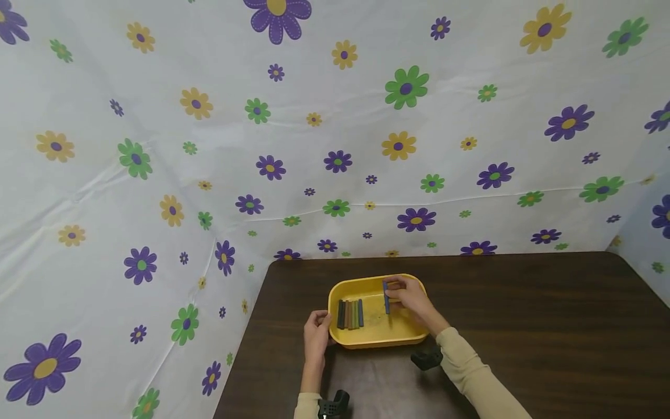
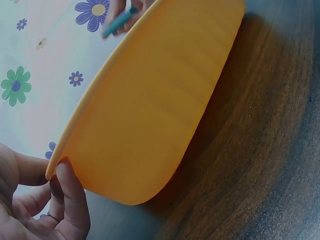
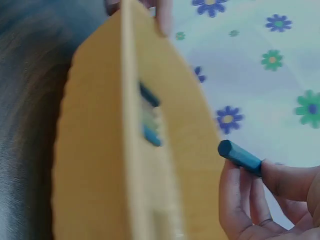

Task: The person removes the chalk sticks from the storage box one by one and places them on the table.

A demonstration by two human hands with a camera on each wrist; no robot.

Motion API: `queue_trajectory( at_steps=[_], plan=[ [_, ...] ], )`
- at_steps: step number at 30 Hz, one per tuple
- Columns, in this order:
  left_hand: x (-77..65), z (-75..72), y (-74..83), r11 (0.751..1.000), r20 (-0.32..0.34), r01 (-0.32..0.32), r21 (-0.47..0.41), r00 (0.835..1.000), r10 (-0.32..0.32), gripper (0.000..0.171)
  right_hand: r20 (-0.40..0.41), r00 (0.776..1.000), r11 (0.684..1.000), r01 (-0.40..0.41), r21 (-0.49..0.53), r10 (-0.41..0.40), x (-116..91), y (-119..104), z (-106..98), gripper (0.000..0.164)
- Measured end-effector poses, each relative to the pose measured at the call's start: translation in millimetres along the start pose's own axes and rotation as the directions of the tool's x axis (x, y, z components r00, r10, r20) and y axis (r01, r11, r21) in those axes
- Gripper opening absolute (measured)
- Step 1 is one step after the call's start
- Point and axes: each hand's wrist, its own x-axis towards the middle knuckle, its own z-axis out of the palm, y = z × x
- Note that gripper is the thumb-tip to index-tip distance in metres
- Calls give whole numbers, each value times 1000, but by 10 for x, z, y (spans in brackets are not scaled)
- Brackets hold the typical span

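A yellow plastic tray (image 1: 377,344) sits on the dark table, its near wall large in the left wrist view. My left hand (image 1: 316,338) pinches the tray's left rim, thumb and fingers on either side of it in the left wrist view. Over the tray's right half, my right hand (image 1: 412,298) pinches a blue crayon (image 1: 386,299) between thumb and fingers. Its flat-sided end faces out in the right wrist view. In the tray's left half several crayons (image 1: 349,314) lie side by side, dark ones at the left, then brown and green, with a blue one at the right.
The dark wood table (image 1: 523,326) spreads around the tray. A white cloth (image 1: 450,174) printed with flowers hangs behind it and along the left side. Dark wrist cameras (image 1: 335,402) are strapped near both cuffs.
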Motion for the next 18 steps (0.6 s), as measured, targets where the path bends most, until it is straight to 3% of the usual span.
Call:
queue_trajectory(
  at_steps=[10,18],
  plan=[
    [-23,1,3,1000,8,6,-7,1000,-6,23,-36,999,998,19,57,-17,-245,-264,-404,37],
    [-39,1,35,1000,-10,15,-8,1000,-15,25,-40,999,998,6,63,-3,-358,-350,-578,42]
  ],
)
